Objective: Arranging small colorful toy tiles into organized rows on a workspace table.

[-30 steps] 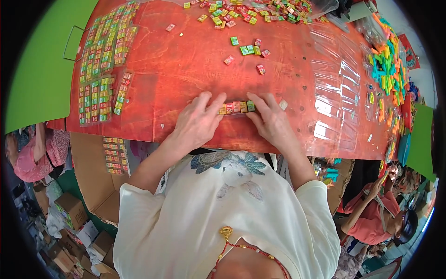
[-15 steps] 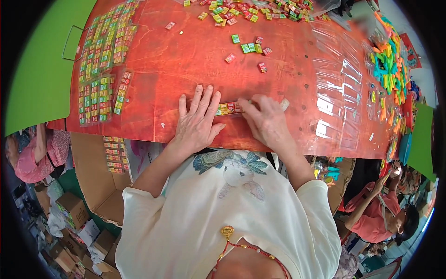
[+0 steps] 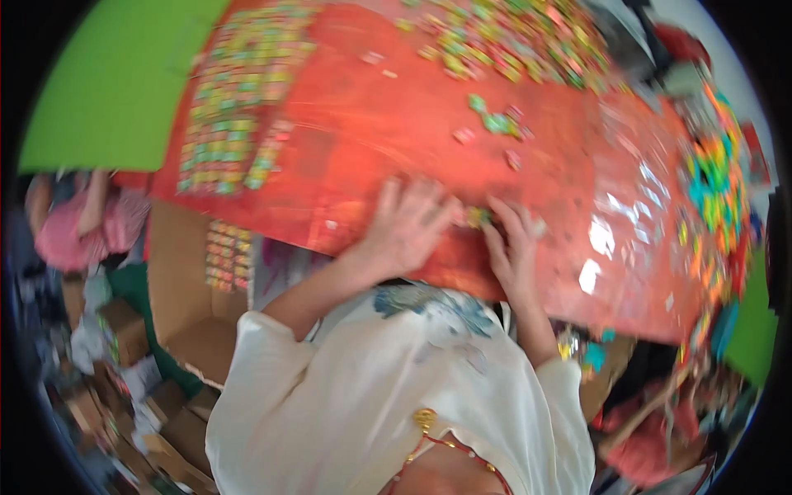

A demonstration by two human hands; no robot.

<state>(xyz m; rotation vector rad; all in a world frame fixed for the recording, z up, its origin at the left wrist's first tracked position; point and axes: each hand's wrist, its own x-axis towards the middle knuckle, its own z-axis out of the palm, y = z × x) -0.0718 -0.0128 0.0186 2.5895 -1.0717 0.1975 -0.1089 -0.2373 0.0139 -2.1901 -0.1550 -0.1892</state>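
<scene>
Head view: row of small boxes (image 3: pixel 475 217) on the red table's (image 3: pixel 363 124) near side, left hand (image 3: pixel 408 228) spread open, right hand (image 3: pixel 514 247) half-curled, hold cannot be told; apparently aligning, next calling for even fingertip pressure

The counter (image 3: pixel 371 124) has a smooth, glossy face. The trays (image 3: pixel 631 194) are clear, shiny plastic with white glare. The carton (image 3: pixel 180 285) is matt cardboard; the panel (image 3: pixel 107 91), smooth and matt. The shirt (image 3: pixel 388 371) is soft cloth, the pendant (image 3: pixel 425 419) metal-looking. Blur hides the finish of the blocks (image 3: pixel 475 217).
</scene>
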